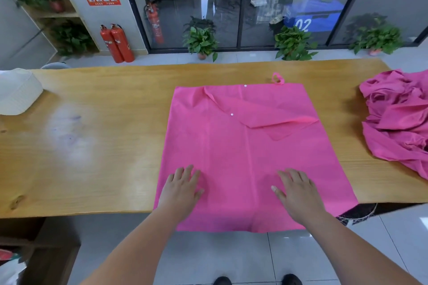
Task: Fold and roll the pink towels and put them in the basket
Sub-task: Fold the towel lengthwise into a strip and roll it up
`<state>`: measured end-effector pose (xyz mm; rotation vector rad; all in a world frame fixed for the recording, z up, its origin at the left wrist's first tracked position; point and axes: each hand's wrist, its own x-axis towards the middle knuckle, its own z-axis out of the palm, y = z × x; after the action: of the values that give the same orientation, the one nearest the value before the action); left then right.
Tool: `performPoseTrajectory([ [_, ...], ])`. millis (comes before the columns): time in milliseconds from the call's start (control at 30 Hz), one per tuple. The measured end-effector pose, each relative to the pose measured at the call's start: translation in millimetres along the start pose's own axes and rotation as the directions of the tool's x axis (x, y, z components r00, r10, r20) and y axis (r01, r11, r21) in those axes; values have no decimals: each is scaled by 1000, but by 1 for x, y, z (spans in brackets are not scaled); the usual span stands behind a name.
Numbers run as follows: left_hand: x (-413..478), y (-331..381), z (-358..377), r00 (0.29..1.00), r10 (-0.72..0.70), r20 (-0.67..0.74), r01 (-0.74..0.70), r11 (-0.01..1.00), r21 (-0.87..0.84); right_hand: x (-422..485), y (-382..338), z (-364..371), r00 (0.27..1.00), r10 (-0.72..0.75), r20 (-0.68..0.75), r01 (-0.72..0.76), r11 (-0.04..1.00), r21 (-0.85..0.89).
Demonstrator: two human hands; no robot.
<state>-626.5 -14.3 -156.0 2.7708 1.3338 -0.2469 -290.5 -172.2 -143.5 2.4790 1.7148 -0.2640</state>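
Wooden table point(104, 146) seen from above. One white basket point(18, 92) stands at its left end; one crumpled heap of pink cloth point(398, 118) lies at the right, well apart from it. Between them one pink towel point(231, 141) lies spread flat, its far right corner folded over and its near edge hanging off the table. Left hand point(183, 186) and right hand point(296, 188) rest palm down on the towel, fingers straight, gripping nothing. Two red fire extinguishers point(117, 44) stand on the floor beyond.

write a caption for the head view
Left hand and right hand flat on a towel spread on the table, pile at right.
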Motion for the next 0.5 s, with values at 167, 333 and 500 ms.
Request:
performPoseTrajectory([
  [167,9,2,-3,999,-33,24,34,999,-29,-4,2,9,999,17,37,-16,999,-37],
  [333,22,4,-1,997,-2,78,9,996,-87,-2,10,10,997,11,80,-11,1000,-6],
  [500,35,14,-10,993,-87,75,94,990,-102,5,21,7,999,-41,-3,41,998,-36],
])
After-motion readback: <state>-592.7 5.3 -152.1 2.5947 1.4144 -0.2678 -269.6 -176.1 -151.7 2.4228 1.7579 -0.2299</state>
